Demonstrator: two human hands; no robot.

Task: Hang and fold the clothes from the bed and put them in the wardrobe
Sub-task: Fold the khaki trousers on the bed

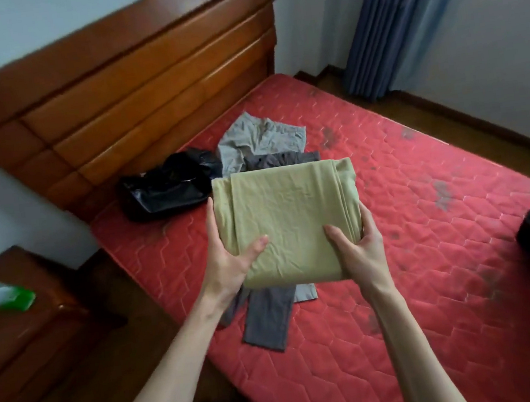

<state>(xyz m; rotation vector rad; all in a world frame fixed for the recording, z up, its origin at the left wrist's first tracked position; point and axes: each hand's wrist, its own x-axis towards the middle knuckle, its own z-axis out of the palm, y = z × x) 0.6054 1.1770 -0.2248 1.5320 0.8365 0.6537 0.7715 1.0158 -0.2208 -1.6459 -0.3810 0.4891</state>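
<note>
Up front, soft square-folded olive cloth (288, 224) pinched at both side edges by left hand (227, 259) and right hand (361, 249), above quilted red mattress (431, 264).

A folded olive-green garment (288, 224) sits as a neat rectangular bundle, raised above the red mattress (429, 247). Below it, a dark grey garment (268, 317) lies flat and stretched out, and a light grey garment (259, 139) is crumpled behind.
</note>
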